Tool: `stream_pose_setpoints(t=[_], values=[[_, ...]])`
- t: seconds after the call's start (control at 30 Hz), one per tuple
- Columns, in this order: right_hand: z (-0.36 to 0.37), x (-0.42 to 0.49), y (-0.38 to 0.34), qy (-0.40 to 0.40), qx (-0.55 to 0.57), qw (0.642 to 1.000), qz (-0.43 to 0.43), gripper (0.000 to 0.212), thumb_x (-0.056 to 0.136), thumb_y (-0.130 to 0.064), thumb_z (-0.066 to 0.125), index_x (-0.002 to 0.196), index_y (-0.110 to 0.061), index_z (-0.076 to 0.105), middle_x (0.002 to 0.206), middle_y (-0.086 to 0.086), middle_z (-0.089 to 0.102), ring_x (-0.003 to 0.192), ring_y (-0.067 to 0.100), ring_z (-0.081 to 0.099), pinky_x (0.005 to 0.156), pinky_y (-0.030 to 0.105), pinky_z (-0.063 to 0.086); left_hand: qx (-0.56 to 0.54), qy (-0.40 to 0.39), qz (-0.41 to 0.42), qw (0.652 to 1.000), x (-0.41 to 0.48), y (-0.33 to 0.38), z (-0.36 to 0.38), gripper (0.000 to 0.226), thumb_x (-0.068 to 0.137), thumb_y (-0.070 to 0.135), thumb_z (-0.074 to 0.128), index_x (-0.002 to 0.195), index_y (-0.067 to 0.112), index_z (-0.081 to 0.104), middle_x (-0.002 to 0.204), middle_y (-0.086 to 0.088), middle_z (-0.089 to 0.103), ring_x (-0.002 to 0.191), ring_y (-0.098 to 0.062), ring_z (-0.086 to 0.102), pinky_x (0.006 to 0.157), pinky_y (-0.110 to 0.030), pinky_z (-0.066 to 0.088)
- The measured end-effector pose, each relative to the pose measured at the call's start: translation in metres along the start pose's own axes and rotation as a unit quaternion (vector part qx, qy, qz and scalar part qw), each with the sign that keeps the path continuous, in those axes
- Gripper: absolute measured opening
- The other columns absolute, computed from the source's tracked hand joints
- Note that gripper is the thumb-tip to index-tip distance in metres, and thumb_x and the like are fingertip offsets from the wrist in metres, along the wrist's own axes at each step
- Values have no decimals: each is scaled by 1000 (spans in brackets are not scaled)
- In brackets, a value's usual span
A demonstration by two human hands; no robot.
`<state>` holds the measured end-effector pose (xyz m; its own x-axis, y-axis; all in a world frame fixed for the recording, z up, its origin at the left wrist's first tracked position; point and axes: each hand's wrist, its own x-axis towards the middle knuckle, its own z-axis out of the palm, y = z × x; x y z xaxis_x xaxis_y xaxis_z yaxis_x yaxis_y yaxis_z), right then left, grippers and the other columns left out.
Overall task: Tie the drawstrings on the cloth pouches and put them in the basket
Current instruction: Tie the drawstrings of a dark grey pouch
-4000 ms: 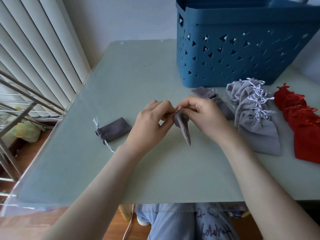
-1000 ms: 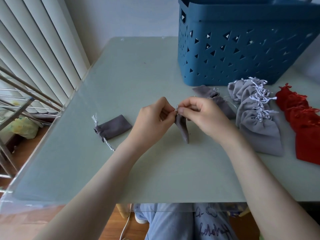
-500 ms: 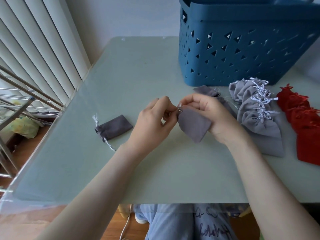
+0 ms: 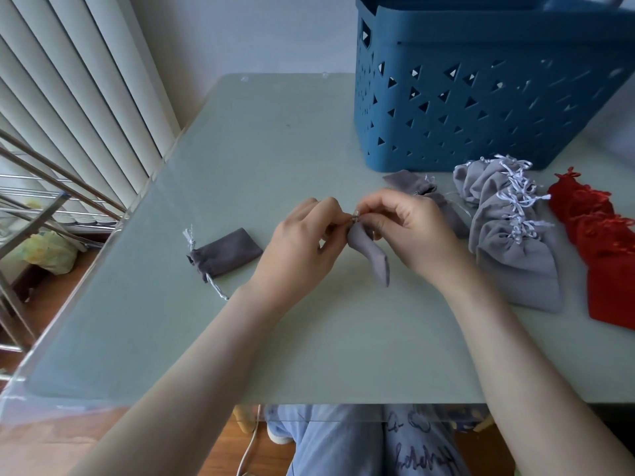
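A small dark grey pouch hangs edge-on over the middle of the table. My left hand and my right hand both pinch its white drawstring at the pouch's top, fingertips nearly touching. Another small grey pouch lies flat to the left, its white strings trailing. More dark grey pouches lie behind my right hand. The blue basket stands at the back right.
A row of larger light grey pouches with white strings lies right of my hands, and red pouches lie further right. Vertical blinds and a metal rack stand beyond the table's left edge.
Half a second ago the held pouch faced me flat and wide; now it has turned edge-on and hangs narrow. Both hands stay at its top, pinching the string.
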<state>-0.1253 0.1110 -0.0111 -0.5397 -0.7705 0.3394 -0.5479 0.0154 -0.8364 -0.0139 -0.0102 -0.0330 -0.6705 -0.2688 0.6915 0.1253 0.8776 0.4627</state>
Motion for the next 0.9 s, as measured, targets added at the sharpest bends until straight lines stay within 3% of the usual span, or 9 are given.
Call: stream_pose_setpoints(t=[0.1, 0.23, 0.4, 0.63, 0.9], values=[[1, 1, 2, 7, 4, 1000, -2, 32, 90, -2, 59, 78, -32, 60, 67, -19, 65, 65, 1, 56, 68, 17, 46, -7, 7, -10, 1000, 0, 1, 1, 13, 86, 12, 56, 78, 1, 58, 70, -5, 58, 65, -13, 50, 54, -12, 33], [2, 2, 3, 2, 13, 1000, -4, 34, 89, 0, 58, 77, -31, 58, 66, -16, 62, 61, -3, 53, 65, 14, 43, -3, 12, 1, 1000, 0, 2, 2, 16, 85, 12, 53, 76, -1, 56, 69, -4, 56, 65, -12, 48, 55, -15, 33], [1, 2, 3, 2, 16, 1000, -3, 34, 89, 3, 57, 76, -29, 58, 64, -25, 62, 61, -8, 55, 64, 7, 39, -14, 6, -9, 1000, -1, 4, 0, 14, 84, 11, 55, 76, 0, 57, 69, -2, 56, 65, -10, 49, 57, -7, 32], [0, -1, 1, -3, -3, 1000, -16, 34, 89, -1, 58, 77, -33, 56, 65, -27, 61, 63, -8, 55, 66, 7, 39, -28, 3, -21, 999, 0, 6, -2, 3, 82, 2, 64, 79, 2, 62, 71, 7, 53, 65, -10, 50, 57, 1, 28], [1, -2, 0, 2, -18, 999, -42, 27, 92, -2, 53, 83, -27, 55, 69, -29, 59, 69, -10, 54, 69, 6, 38, -42, -4, -27, 999, -1, 4, -1, 22, 86, 22, 51, 86, 3, 62, 74, -6, 60, 68, -12, 50, 57, -2, 30]])
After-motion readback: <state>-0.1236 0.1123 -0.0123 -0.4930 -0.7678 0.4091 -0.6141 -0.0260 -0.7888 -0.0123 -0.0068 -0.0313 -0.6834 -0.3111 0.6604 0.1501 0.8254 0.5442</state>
